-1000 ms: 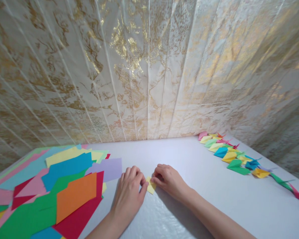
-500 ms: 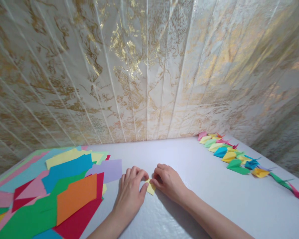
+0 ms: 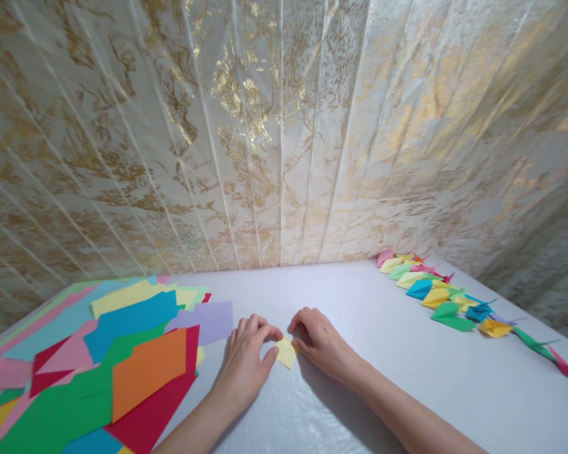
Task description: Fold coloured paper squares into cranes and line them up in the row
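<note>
A small pale yellow folded paper [image 3: 286, 354] lies on the white table between my two hands, its lower end coming to a point. My left hand [image 3: 248, 356] has its index fingertip and thumb at the paper's left side, bent around that edge. From the right, the curled fingers of my right hand [image 3: 320, 343] come to the paper's upper right corner, with the thumb touching it. The far corners of the paper are partly covered by fingertips.
Loose coloured paper sheets, among them an orange sheet [image 3: 149, 372] and a lilac sheet [image 3: 213, 320], overlap on the left of the white table [image 3: 383, 384]. Several folded paper pieces, including a green one [image 3: 452, 316], line the right side. A gold-patterned curtain [image 3: 279, 157] hangs behind.
My fingers have drawn slightly apart around the yellow paper, so more of its upper part shows. The paper stays in nearly the same spot.
</note>
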`<state>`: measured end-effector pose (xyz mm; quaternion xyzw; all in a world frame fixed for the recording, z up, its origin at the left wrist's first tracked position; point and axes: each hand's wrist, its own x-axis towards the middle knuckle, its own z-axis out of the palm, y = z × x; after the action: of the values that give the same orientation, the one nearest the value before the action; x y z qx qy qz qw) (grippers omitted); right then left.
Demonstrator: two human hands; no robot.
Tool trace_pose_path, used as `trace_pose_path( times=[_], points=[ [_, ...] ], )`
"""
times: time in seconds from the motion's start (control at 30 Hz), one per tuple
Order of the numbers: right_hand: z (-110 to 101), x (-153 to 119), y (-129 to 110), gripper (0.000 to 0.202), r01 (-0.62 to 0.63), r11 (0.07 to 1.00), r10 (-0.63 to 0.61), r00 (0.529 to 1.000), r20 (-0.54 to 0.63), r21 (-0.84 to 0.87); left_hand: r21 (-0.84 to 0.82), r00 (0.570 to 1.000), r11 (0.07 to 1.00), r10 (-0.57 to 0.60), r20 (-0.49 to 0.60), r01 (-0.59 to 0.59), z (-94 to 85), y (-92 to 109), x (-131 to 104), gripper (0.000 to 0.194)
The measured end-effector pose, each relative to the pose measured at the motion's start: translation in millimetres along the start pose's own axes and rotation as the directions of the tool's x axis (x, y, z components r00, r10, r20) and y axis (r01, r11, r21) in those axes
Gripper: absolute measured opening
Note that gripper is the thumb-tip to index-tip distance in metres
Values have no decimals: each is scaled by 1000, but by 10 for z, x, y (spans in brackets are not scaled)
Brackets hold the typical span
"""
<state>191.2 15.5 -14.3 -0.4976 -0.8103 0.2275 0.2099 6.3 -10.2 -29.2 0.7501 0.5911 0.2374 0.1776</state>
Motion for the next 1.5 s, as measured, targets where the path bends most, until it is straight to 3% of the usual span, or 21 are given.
trace_pose_path(
  times=[0.17,0.43,0.57,0.67,0.8,0.9,1.03,1.13,1.27,1.4,1.5],
  points=[
    [62,-12,-69,17,-54,999,54,998,-18,3,-4,1000,1000,-10,26,10,-6,-7,2,19],
    [-58,24,74,36,-121,992,117,990,82,42,2,995,1000,-3,97,3,-112,24,3,27],
    [-131,43,139,39,-129,990,122,986,114,60,6,992,1000,28,122,-29,-116,42,-28,43],
    [-172,53,140,28,-118,990,106,985,133,83,0,989,997,83,126,-83,-88,60,-69,52],
    [-171,30,84,11,-69,992,53,988,143,109,-55,986,990,132,97,-127,-143,86,-72,42],
    [-98,-14,5,36,-2,981,-21,993,115,196,-149,990,982,123,66,-112,-249,80,-11,24],
    [-1,-55,-61,44,223,913,-204,975,-92,341,-324,991,943,111,78,-81,-323,3,94,11],
    [9,-49,-32,49,406,875,-392,914,-108,262,-421,983,905,125,134,-58,-315,-71,135,10],
    [-7,-16,45,22,499,858,-498,866,-43,122,-460,972,887,139,190,-37,-300,-103,121,11],
    [3,-17,22,10,603,777,-608,793,30,-181,-365,984,929,118,134,-62,-266,-79,92,9],
    [48,-40,-40,7,589,706,-605,790,98,-394,-257,991,963,105,82,-81,-221,-46,65,17]
  ],
)
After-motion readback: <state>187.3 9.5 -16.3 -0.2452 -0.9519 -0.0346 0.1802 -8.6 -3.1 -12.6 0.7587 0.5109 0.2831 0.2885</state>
